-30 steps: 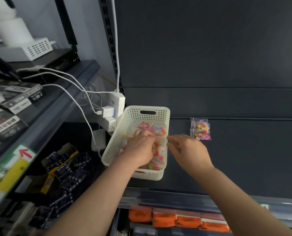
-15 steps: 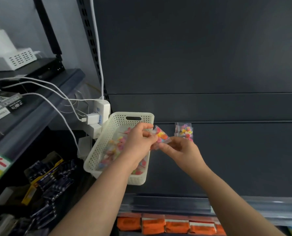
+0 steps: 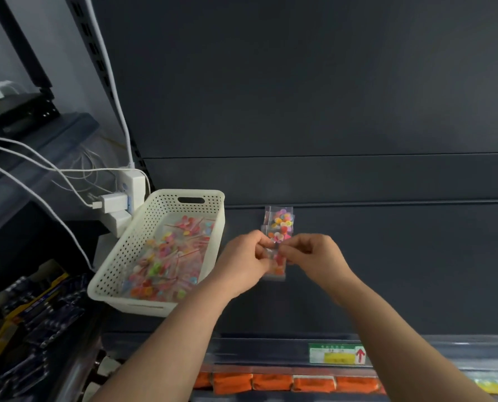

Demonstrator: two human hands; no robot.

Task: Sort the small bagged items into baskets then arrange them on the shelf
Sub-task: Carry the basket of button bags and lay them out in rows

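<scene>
We have one view, a wide-angle camera worn on the head, looking forward and down over both forearms onto the dark shelf. It squarely faces the shelf's back panel, which fills the upper half of the frame; the left hand and right hand, meeting on a small bag, sit just below the middle, near the lens; the white basket lies left of centre; a neighbouring rack bends along the left edge. At the bottom we look past the shelf's front lip to orange packs on the level beneath.
</scene>
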